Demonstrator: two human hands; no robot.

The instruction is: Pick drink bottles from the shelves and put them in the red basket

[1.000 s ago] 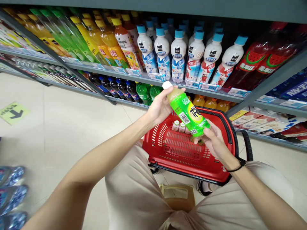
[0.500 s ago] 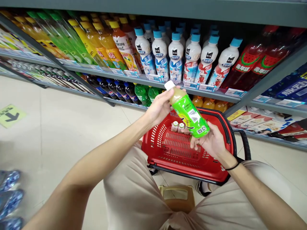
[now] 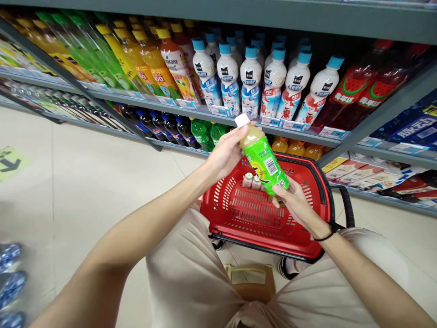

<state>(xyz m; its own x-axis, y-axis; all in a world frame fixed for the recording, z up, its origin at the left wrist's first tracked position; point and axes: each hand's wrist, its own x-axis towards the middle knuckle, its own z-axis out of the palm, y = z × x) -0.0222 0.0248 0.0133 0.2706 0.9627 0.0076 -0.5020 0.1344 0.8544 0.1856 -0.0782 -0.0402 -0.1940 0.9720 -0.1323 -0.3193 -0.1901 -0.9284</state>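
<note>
A drink bottle [image 3: 264,159] with a green label, white cap and pale yellow liquid is held tilted in both hands. My left hand [image 3: 229,152] grips its neck just under the cap. At the base, my right hand [image 3: 295,202] has its thumb over the label's lower end and its other fingers partly hidden behind. A barcode on the label faces up. Below the bottle stands a red shopping basket [image 3: 235,230], holding small pink-and-white bottles [image 3: 251,181] near its left back side.
Ahead runs a shelf [image 3: 164,98] of drinks, including white bottles with blue caps [image 3: 251,82] and red bottles [image 3: 355,86]. The basket's black handle [image 3: 347,205] sticks out to the right. A tan stool [image 3: 254,284] is beneath me. Wrapped bottles [image 3: 10,289] lie at far left.
The lower end of the bottle has swung slightly left and up, and the label has turned a little. My right hand has shifted left with its thumb now on the label.
</note>
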